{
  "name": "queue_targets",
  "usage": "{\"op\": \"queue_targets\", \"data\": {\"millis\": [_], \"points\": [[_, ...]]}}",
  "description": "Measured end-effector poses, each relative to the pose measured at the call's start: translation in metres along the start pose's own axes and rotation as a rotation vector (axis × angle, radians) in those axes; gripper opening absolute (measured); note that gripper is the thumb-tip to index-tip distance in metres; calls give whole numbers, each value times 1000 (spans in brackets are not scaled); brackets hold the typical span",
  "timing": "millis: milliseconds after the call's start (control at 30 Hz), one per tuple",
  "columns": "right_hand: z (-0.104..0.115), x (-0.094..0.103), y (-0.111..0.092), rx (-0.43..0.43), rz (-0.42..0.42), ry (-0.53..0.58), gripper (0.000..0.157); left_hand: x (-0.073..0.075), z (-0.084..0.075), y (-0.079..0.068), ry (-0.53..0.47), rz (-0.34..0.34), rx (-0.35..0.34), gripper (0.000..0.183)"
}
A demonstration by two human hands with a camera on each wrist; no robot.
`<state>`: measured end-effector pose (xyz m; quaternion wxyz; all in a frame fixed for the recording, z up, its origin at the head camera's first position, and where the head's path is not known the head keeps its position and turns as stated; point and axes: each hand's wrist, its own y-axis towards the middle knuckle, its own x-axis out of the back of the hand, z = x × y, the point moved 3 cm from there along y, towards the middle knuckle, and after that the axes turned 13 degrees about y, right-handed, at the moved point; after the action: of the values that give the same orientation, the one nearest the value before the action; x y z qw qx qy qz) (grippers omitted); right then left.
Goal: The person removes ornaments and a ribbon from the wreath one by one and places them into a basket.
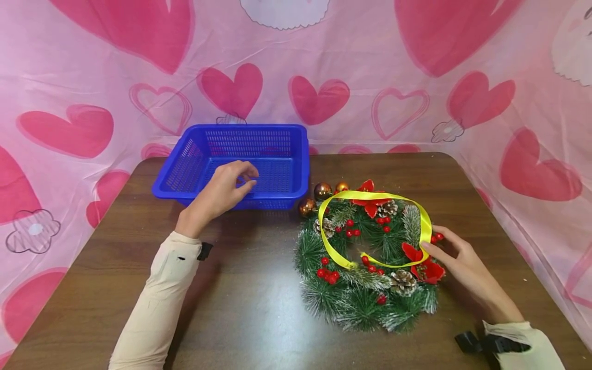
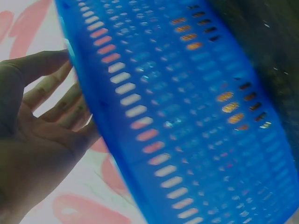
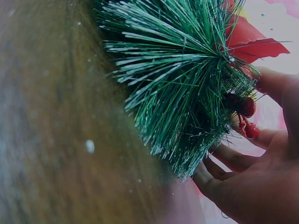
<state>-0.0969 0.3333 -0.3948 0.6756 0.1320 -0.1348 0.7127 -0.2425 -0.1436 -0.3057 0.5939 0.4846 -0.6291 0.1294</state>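
At the right half of the bench [image 1: 250,288], wreath [image 1: 365,228] lies flat. Green needles, whitish tips in places.

Right hand [image 1: 467,267]: on the wreath's right edge, thumb over the top by the ribbon, fingers bent against the outer side. I read it as holding the edge; can't tell how firm. Right wrist view has my fingers against the needles, red berries [image 3: 250,129] between them and the thumb.

Yellow ribbon [image 1: 426,226] sits in a loose loop over the wreath, its right side at my thumb, two ends near each other toward the front of the centre.

On the wreath: a red flower [image 1: 427,270] next to my right thumb, another at the back, frosted pinecones [image 1: 403,282], berry clusters. Copper baubles [image 1: 322,191] at its back left, just beside the basket.

Left hand [image 1: 224,187]: over the near rim of the blue basket [image 1: 299,164], fingers loosely bent, thumb and fingertips apart. Can't tell if it touches the rim. Left wrist view: orange shows through the basket slots.

Pink heart-print cloth [image 1: 319,97] behind the bench. Pale sleeves [image 1: 154,303], black straps [image 1: 205,251] at both wrists.
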Motion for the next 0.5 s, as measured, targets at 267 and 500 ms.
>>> {"op": "queue_targets", "data": {"millis": [267, 500], "points": [[1, 2, -1, 45, 2, -26, 45, 8, -29, 0, 9, -13, -58, 12], [4, -1, -3, 4, 69, -21, 67, 10, -52, -2, -1, 1, -108, 10]]}}
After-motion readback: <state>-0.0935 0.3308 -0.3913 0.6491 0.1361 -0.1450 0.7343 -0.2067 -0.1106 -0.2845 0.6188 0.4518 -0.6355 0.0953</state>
